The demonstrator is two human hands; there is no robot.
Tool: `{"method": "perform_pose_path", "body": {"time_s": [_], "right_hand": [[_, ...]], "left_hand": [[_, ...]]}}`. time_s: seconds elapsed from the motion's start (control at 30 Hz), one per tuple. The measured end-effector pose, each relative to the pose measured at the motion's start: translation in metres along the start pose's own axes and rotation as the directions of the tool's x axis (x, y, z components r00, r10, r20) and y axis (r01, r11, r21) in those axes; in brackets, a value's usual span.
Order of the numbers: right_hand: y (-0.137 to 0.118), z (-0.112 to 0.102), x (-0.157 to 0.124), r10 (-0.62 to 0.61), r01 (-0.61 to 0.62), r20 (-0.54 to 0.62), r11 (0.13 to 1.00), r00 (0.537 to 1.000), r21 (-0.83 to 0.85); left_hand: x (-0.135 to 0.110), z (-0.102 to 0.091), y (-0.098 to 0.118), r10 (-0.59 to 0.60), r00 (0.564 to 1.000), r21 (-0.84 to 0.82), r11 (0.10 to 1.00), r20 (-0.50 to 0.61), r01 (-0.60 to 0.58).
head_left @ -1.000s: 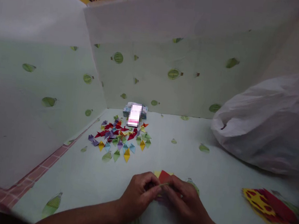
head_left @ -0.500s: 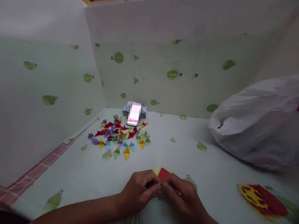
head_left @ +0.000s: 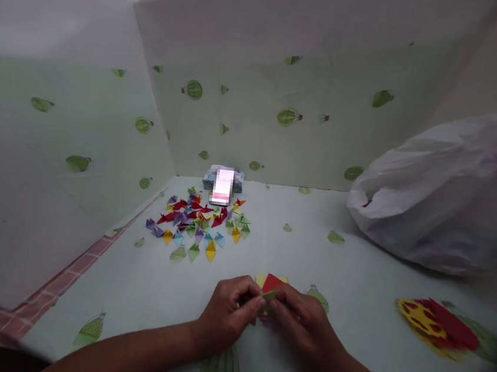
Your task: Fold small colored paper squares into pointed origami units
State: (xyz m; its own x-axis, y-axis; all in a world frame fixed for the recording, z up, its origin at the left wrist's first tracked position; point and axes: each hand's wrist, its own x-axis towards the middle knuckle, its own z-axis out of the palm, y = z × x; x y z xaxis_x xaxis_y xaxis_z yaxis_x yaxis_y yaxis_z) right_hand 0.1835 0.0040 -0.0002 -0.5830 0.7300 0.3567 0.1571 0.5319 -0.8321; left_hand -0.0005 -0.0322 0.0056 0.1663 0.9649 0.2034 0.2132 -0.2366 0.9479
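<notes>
Between my fingertips is a small piece of green paper [head_left: 269, 295], mostly hidden by the fingers. My left hand [head_left: 234, 309] pinches it from the left, thumb against the curled forefinger. From the other side my right hand [head_left: 303, 317] pinches it too, its fingertips close to the left thumb. Just behind and below lie flat sheets of paper, a red sheet [head_left: 272, 282] on top of a yellow sheet [head_left: 283, 280]; the hands cover much of them.
Several small folded paper pieces [head_left: 200, 222] in many colours lie at the back left, before a phone with a blurred screen [head_left: 222, 186] leaning on a box [head_left: 238, 184]. Red and yellow paper cut-outs [head_left: 438, 325] lie at right, below a white plastic bag [head_left: 437, 200]. Walls [head_left: 243, 67] rise behind and left.
The green paper now shows more clearly between my fingertips, with the fingers shifted slightly. The whole view has tilted a little; the other things stay where they were.
</notes>
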Motion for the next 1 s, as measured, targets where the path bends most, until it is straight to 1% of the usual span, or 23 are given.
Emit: {"method": "perform_pose_path", "body": {"time_s": [0.07,0.13,0.23,0.3,0.4,0.43,0.47,0.5,0.57,0.6,0.67,0.77,0.87,1.0], "right_hand": [[-0.001,-0.001,0.0,0.005,-0.006,0.019,1.0,1.0,0.026],[-0.002,-0.001,0.001,0.006,-0.006,0.023,1.0,1.0,0.009],[-0.004,-0.002,0.002,-0.003,0.003,-0.002,1.0,1.0,-0.019],[-0.006,-0.001,0.002,0.022,-0.022,0.004,1.0,1.0,0.015],[-0.008,-0.001,0.003,0.104,-0.106,0.018,0.988,0.994,0.114],[-0.008,-0.001,0.004,0.119,-0.122,0.026,0.982,0.993,0.144],[-0.008,-0.002,0.005,0.126,-0.128,0.025,0.98,0.992,0.152],[-0.008,-0.002,0.006,0.125,-0.128,0.029,0.984,0.992,0.127],[-0.007,-0.003,0.006,0.077,-0.08,0.038,0.993,0.996,0.086],[-0.006,-0.003,0.006,0.084,-0.087,0.044,0.991,0.996,0.097],[-0.004,-0.002,0.006,0.129,-0.136,0.048,0.965,0.991,0.225],[-0.001,-0.001,0.006,0.199,-0.206,0.059,0.899,0.978,0.387],[0.001,-0.001,0.006,0.228,-0.235,0.071,0.861,0.971,0.451],[0.001,-0.001,0.006,0.224,-0.234,0.083,0.823,0.971,0.518]], "left_hand": [[-0.001,0.001,0.0,-0.038,0.999,-0.079,0.996,-0.015,0.037],[0.0,0.001,0.001,-0.055,0.998,-0.129,0.99,-0.018,0.052],[0.001,0.001,0.003,-0.012,1.0,-0.103,0.995,-0.027,0.01],[0.001,0.0,0.003,0.0,0.999,-0.09,0.996,-0.041,-0.003],[0.002,0.0,0.003,-0.086,0.995,-0.167,0.983,-0.044,0.078],[0.002,0.0,0.004,-0.116,0.993,-0.19,0.976,-0.03,0.108],[0.003,0.0,0.004,-0.137,0.99,-0.205,0.97,-0.02,0.13],[0.004,0.001,0.004,-0.152,0.988,-0.218,0.965,-0.014,0.145],[0.006,0.001,0.005,-0.197,0.98,-0.244,0.952,-0.028,0.184],[0.007,0.001,0.005,-0.218,0.975,-0.266,0.943,-0.032,0.202],[0.007,0.002,0.003,-0.265,0.963,-0.33,0.913,-0.038,0.239],[0.007,0.003,-0.002,-0.309,0.951,-0.423,0.865,-0.023,0.271],[0.006,0.005,-0.007,-0.313,0.95,-0.49,0.828,0.0,0.273],[0.007,0.006,-0.007,-0.322,0.947,-0.554,0.787,0.005,0.271]]}}
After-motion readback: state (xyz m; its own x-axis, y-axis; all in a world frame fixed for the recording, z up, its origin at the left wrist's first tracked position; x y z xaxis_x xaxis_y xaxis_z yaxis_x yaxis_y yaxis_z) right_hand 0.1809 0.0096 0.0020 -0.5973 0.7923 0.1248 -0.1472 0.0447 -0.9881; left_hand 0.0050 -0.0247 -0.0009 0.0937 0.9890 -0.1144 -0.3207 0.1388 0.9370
